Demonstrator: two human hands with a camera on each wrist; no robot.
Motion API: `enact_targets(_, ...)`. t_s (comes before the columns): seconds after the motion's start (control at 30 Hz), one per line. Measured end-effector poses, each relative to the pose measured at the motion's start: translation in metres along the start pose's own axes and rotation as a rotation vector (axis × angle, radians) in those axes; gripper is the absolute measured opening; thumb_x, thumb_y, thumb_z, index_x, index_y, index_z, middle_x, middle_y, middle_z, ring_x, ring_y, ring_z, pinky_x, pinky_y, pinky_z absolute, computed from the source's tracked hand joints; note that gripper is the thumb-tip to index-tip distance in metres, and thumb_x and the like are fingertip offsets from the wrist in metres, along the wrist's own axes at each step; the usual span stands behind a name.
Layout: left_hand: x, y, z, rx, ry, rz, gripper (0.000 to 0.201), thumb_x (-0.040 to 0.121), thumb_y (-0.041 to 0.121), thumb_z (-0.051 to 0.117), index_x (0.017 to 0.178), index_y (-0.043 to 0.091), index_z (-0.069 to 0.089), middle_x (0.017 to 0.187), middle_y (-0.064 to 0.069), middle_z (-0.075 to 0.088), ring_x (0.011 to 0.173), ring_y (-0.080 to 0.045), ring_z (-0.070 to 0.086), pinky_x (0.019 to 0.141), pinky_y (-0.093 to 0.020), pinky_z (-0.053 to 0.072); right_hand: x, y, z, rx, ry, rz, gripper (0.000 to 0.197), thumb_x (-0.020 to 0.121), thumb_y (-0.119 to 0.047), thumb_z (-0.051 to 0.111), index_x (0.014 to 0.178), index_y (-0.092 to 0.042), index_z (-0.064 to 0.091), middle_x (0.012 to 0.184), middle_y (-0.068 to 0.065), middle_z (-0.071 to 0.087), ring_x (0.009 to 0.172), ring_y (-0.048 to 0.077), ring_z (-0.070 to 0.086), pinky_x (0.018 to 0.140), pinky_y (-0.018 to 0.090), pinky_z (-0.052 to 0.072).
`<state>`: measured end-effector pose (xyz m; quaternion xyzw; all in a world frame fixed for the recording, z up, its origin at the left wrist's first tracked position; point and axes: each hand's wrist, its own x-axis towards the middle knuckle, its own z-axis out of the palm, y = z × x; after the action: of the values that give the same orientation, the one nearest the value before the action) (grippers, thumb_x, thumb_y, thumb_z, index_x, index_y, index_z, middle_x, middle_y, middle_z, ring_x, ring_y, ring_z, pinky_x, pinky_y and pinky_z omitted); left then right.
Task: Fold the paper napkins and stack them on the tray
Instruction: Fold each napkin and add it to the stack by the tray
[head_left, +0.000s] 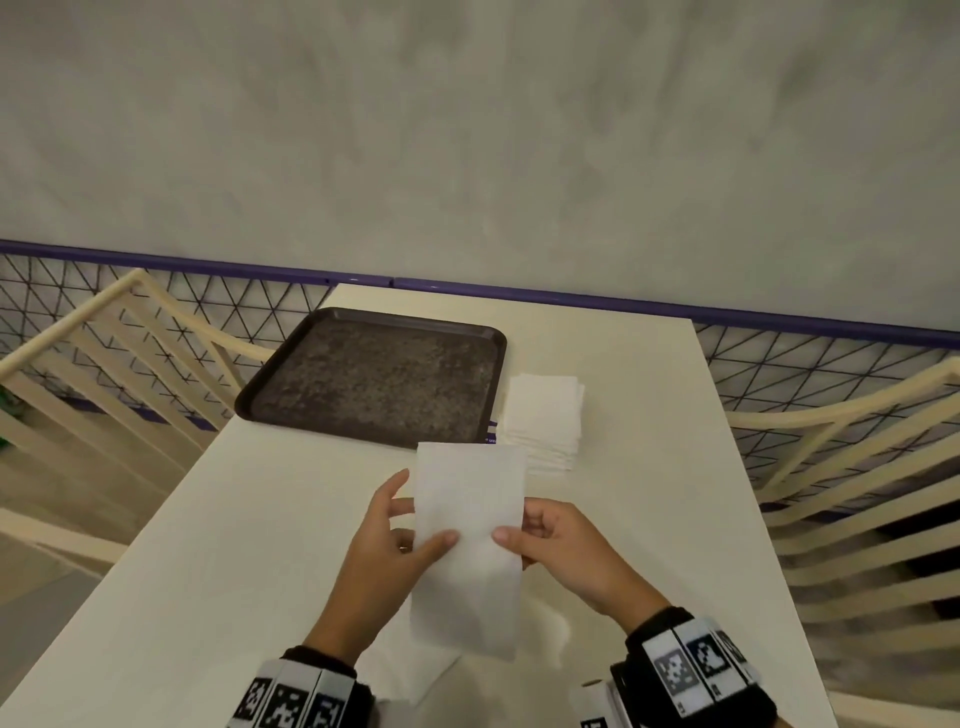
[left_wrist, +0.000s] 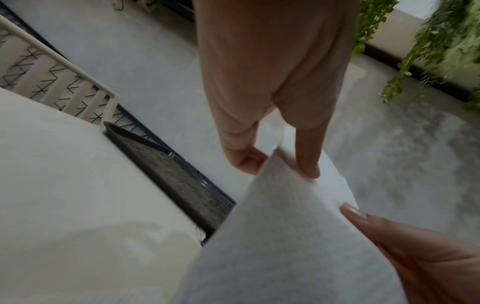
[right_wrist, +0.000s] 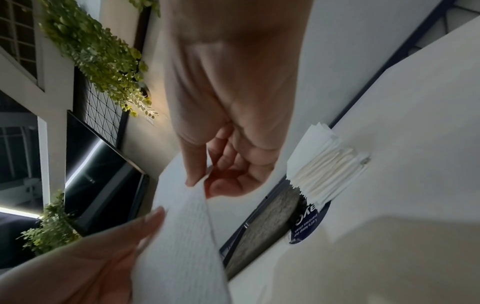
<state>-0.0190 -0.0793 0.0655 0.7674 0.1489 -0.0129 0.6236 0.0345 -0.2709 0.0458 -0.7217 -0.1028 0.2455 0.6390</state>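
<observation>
My left hand (head_left: 402, 535) and right hand (head_left: 550, 540) each pinch a long edge of the napkin (head_left: 467, 545), thumbs on top, fingers (left_wrist: 307, 156) behind. I judge it feather-light, limp and easily torn, so edge pinches suit. It hangs above the tabletop (head_left: 249, 545), long axis pointing away toward the tray (head_left: 374, 379).

blue sticker (right_wrist: 309, 222), "Let's keep our pantries clean"
</observation>
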Motion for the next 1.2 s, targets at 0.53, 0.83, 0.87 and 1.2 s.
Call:
enact_targets(0.53,-0.022,0.002,0.005,-0.180,-0.179,0.071,0.019,0.083,0.020,0.058,0.069,0.030,0.064,0.083,-0.009,0.055,0.072,-0.013,0.058,0.067,-0.021,0.045,-0.026,0.003,-0.015,0.104,-0.005,-0.052,0.024,0.095,-0.006,0.049,0.111,-0.009,0.065,0.104,0.008,0.072,0.087,0.015,0.067,0.069,0.023,0.051)
enact_targets(0.83,-0.021,-0.002,0.006,-0.128,-0.191,0.047,0.024,0.094,0.002,0.043,0.084,0.009,0.063,0.079,0.001,0.068,0.074,-0.015,0.062,0.071,-0.022,0.049,-0.035,0.000,-0.021,0.026,0.062,-0.114,0.031,0.093,0.004,0.047,0.088,-0.015,0.072,0.091,-0.005,0.073,0.089,0.010,0.067,0.076,0.018,0.050)
enact_targets(0.87,-0.021,-0.001,0.007,-0.133,-0.188,0.060,0.022,0.094,0.002,0.043,0.086,0.009,0.062,0.081,0.002,0.067,0.073,-0.013,0.062,0.069,-0.021,0.049,-0.035,0.000,-0.020,0.025,0.074,-0.138,0.029,0.091,0.005,0.050,0.090,-0.016,0.071,0.090,-0.006,0.071,0.087,0.009,0.065,0.076,0.018,0.050)
enact_targets(1.2,-0.019,0.004,0.014,-0.135,-0.211,-0.129,0.057,0.091,0.054,0.020,0.101,0.020,0.065,0.099,-0.005,0.068,0.095,-0.018,0.064,0.084,-0.027,0.050,-0.038,0.001,-0.014,0.004,0.174,-0.214,0.026,0.086,0.005,0.059,0.086,-0.016,0.073,0.087,-0.006,0.074,0.086,0.010,0.066,0.079,0.017,0.050)
